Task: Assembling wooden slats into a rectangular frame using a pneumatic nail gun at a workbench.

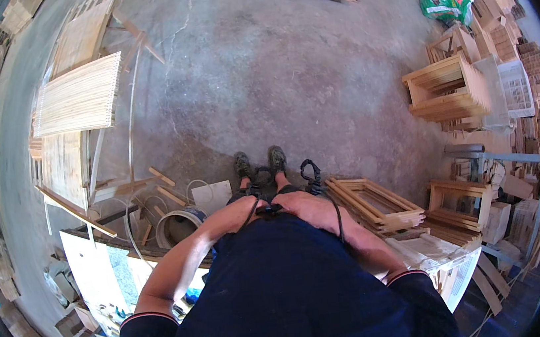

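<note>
Both of my hands are close together in front of my waist, over my dark blue shirt. My left hand (pixel 245 211) and my right hand (pixel 292 201) both have their fingers curled in toward a small black object (pixel 268 210) between them. Its kind is too small to make out, and most of the fingertips are hidden. A black cord (pixel 339 217) loops from my right wrist along the forearm. A black coiled strap (pixel 311 172) sticks up beyond that wrist. Another dark strap crosses my left wrist. My shoes (pixel 276 158) stand on the concrete floor just beyond.
At the left, a bench carries a stack of wooden slats (pixel 79 97). Near my left forearm stands a round bucket (pixel 179 228) among loose sticks. Wooden frames (pixel 377 199) lie by my right arm. More stacked frames (pixel 447 89) and a green bag (pixel 446 8) are farther right.
</note>
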Demonstrator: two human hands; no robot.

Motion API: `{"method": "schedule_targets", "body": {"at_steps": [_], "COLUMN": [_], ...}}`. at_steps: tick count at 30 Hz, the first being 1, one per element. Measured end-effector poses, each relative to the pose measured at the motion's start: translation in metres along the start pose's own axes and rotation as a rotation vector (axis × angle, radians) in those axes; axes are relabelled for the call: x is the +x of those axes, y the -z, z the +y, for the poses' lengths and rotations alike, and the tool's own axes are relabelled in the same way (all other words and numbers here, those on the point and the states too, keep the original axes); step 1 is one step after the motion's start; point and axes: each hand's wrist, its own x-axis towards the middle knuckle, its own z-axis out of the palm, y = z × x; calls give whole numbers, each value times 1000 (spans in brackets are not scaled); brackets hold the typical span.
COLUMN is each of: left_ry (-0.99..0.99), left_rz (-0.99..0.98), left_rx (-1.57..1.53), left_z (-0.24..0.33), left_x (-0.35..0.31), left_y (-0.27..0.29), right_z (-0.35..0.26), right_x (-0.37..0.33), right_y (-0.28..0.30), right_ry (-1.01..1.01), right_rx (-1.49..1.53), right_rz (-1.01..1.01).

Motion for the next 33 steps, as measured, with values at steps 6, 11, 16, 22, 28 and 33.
{"method": "schedule_targets", "body": {"at_steps": [6, 11, 16, 22, 28, 33], "left_ry": [-129, 75, 30, 392, 486, 612], "left_rz": [84, 121, 250, 519, 627, 471], "left_rx": [73, -154, -317, -1013, -1022, -731], "left_z": [-22, 26, 0, -28, -38, -18], "left_x": [12, -6, -32, -105, -134, -106], "left_y": [-8, 10, 18, 40, -11, -16], "right_z": [-9, -4, 37, 108, 103, 86], "right_x": [7, 13, -6, -51, -89, -71], "right_y": [3, 7, 19, 27, 29, 40], "right_ry": [38, 148, -49, -480, -805, -835], "right_rx": [-68, 67, 328, 497, 1074, 936], "right_rz": [-31, -30, -45, 119, 206, 72]}}
